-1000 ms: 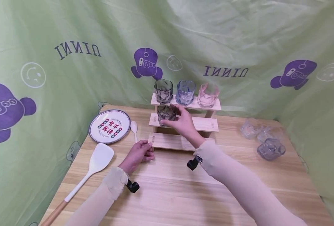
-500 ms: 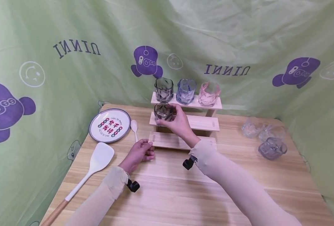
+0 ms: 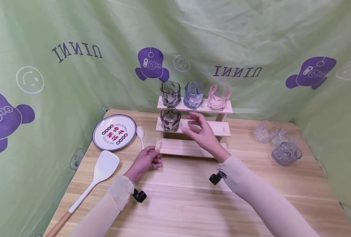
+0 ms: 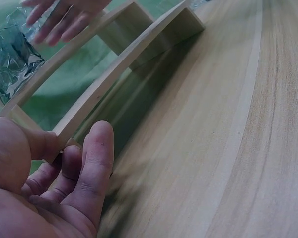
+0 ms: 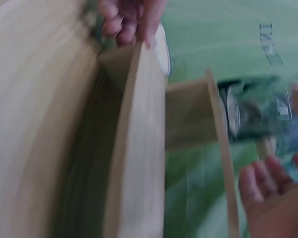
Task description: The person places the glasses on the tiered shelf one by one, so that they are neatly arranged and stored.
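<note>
Tumbler (image 3: 170, 121), smoky-grey glass, mid-tier: I've right hand (image 3: 203, 133) free, left hand (image 3: 145, 163) pinching pale wooden rack (image 3: 190, 147); wood-grain table (image 3: 187, 204), green curtain (image 3: 113, 84).

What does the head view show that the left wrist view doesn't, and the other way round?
Only the head view shows the white plate with a blue rim and red characters and the white, wooden-handled spatula. Only the left wrist view looks in beneath the lowest board of the pale wooden tiered rack. Both show that rack, the left hand at its corner, and the right hand.
</note>
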Demonstrator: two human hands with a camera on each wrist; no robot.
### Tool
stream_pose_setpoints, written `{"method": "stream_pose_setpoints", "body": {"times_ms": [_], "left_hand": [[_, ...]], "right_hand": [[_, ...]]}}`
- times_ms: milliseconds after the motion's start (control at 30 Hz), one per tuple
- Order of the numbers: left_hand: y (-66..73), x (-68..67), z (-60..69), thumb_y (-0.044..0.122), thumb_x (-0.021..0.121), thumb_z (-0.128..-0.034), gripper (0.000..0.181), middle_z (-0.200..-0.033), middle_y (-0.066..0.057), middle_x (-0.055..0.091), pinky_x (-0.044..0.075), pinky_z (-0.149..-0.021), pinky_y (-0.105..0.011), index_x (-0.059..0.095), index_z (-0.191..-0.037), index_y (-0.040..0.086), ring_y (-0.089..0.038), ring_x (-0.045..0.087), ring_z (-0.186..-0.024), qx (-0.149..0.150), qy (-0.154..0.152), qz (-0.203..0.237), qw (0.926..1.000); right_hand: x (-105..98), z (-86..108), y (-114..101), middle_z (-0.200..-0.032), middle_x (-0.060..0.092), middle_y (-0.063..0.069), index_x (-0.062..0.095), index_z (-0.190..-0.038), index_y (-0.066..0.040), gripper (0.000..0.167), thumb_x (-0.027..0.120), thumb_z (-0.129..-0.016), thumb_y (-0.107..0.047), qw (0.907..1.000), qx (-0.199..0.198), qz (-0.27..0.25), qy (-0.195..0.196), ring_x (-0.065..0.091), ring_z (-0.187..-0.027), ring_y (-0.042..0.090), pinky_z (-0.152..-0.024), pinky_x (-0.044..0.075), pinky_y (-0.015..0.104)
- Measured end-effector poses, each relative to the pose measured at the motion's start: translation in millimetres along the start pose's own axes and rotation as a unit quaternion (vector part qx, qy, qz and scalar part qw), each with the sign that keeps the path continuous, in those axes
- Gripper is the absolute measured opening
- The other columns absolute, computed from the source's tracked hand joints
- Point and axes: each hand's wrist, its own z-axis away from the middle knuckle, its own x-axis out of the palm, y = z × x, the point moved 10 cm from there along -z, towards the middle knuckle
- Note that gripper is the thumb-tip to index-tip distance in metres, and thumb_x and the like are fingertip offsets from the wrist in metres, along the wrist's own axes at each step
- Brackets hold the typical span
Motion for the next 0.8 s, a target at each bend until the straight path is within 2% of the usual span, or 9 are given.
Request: {"method": "stream_pose_setpoints", "body": {"times_ms": [100, 233, 400, 500, 567, 600, 700, 767, 800], "left_hand": [[-0.7, 0.6, 0.2, 0.020, 0.060, -0.1045, 0.042, -0.109, -0.022, 0.061, 0.064, -0.077, -0.039, 0.041, -0.136, -0.001, -0.022, 0.066, -0.079, -0.001, -0.002, 0.000, 1.0000], [0.1, 1.4, 0.7, 0.019, 0.059, -0.1044, 0.041, -0.109, -0.022, 0.061, 0.064, -0.078, -0.040, 0.041, -0.135, -0.001, -0.023, 0.066, -0.080, 0.001, -0.002, -0.001, 1.0000], [0.5, 1.1, 1.6, 0.018, 0.059, -0.1046, 0.039, -0.105, -0.018, 0.060, 0.063, -0.079, -0.041, 0.041, -0.134, -0.001, -0.022, 0.065, -0.081, 0.000, 0.000, 0.000, 1.0000], [1.1, 2.3, 2.1, 0.019, 0.059, -0.1047, 0.040, -0.105, -0.018, 0.060, 0.063, -0.080, -0.041, 0.041, -0.135, -0.001, -0.022, 0.065, -0.081, -0.002, -0.002, -0.002, 1.0000], [1.7, 3.3, 2.1, 0.019, 0.059, -0.1047, 0.041, -0.106, -0.018, 0.060, 0.063, -0.080, -0.041, 0.041, -0.135, -0.001, -0.022, 0.065, -0.081, -0.002, -0.004, -0.004, 1.0000], [1.9, 3.6, 2.1, 0.019, 0.059, -0.1046, 0.041, -0.107, -0.019, 0.060, 0.063, -0.081, -0.041, 0.040, -0.136, -0.001, -0.023, 0.065, -0.081, -0.002, -0.005, -0.005, 1.0000], [2.0, 3.3, 2.1, 0.019, 0.059, -0.1046, 0.042, -0.108, -0.020, 0.060, 0.063, -0.082, -0.042, 0.040, -0.136, -0.001, -0.023, 0.065, -0.082, -0.004, -0.007, -0.006, 1.0000], [2.1, 2.2, 2.2, 0.019, 0.059, -0.1047, 0.042, -0.109, -0.020, 0.060, 0.063, -0.082, -0.042, 0.040, -0.136, -0.001, -0.023, 0.066, -0.082, -0.004, -0.006, -0.007, 0.9999], [2.1, 1.5, 2.2, 0.019, 0.059, -0.1047, 0.042, -0.109, -0.020, 0.060, 0.063, -0.082, -0.042, 0.040, -0.136, -0.001, -0.023, 0.066, -0.082, -0.004, -0.006, -0.008, 0.9999]], "right_hand": [[-34, 19.8, 0, -0.141, 0.051, 0.022, 0.042, -0.147, -0.004, 0.058, 0.071, -0.096, -0.007, 0.9992, -0.029, -0.022, 0.018, 0.053, -0.125, 0.038, -0.104, 0.051, 0.037], [-90, 46.7, -1, -0.138, 0.052, 0.024, 0.044, -0.145, -0.002, 0.053, 0.066, -0.097, 0.001, 0.9972, -0.043, -0.010, 0.060, 0.056, -0.121, 0.036, -0.097, 0.055, 0.030], [-163, 78.3, -1, -0.134, 0.057, 0.017, 0.045, -0.143, 0.001, 0.051, 0.064, -0.096, 0.008, 0.9926, -0.049, 0.007, 0.112, 0.060, -0.116, 0.025, -0.093, 0.055, 0.022], [-213, 101.6, 4, -0.132, 0.059, 0.013, 0.044, -0.143, 0.003, 0.054, 0.064, -0.094, 0.011, 0.9852, -0.045, 0.044, 0.160, 0.059, -0.115, 0.019, -0.093, 0.053, 0.017], [-249, 120.5, 13, -0.132, 0.058, 0.012, 0.044, -0.144, 0.003, 0.056, 0.066, -0.093, 0.011, 0.9759, -0.023, 0.065, 0.207, 0.057, -0.117, 0.018, -0.094, 0.051, 0.015], [-267, 131.1, 19, -0.132, 0.058, 0.009, 0.044, -0.145, 0.001, 0.057, 0.067, -0.094, 0.007, 0.9677, -0.004, 0.090, 0.235, 0.055, -0.118, 0.016, -0.095, 0.050, 0.014], [-311, 164.7, 41, -0.141, 0.050, 0.007, 0.039, -0.151, -0.008, 0.065, 0.072, -0.096, -0.010, 0.9358, 0.089, 0.159, 0.302, 0.045, -0.128, 0.018, -0.104, 0.042, 0.014], [-329, 184.8, 59, -0.151, 0.040, 0.012, 0.029, -0.157, -0.012, 0.076, 0.073, -0.096, -0.025, 0.9149, 0.163, 0.207, 0.306, 0.036, -0.136, 0.023, -0.114, 0.034, 0.021], [-333, 192.8, 67, -0.155, 0.034, 0.016, 0.023, -0.159, -0.011, 0.082, 0.072, -0.096, -0.030, 0.9091, 0.193, 0.218, 0.298, 0.032, -0.139, 0.028, -0.118, 0.031, 0.028]]}}
